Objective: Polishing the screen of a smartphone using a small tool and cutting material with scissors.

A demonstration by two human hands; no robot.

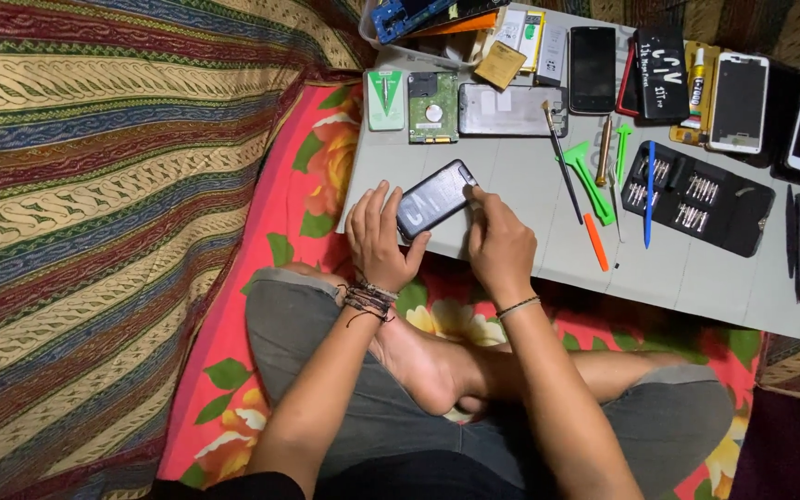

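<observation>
Striped woven cloth [94,185] in maroon, gold, blue, green covers floor to my left, folds running diagonally. Under me, red mat [307,185] printed with orange flowers, green leaves. Before me, low grey board [511,185] as work surface, creased in panels, lying partly over mat. Same striped cloth beyond board, top right. Dark maroon patch [789,444] at lower right corner. Light even, soft, shadows faint.

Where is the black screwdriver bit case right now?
In the head view, the open black bit case lies on the grey board's right half, right of the blue pen and green pry tools, below the white phones.
</observation>
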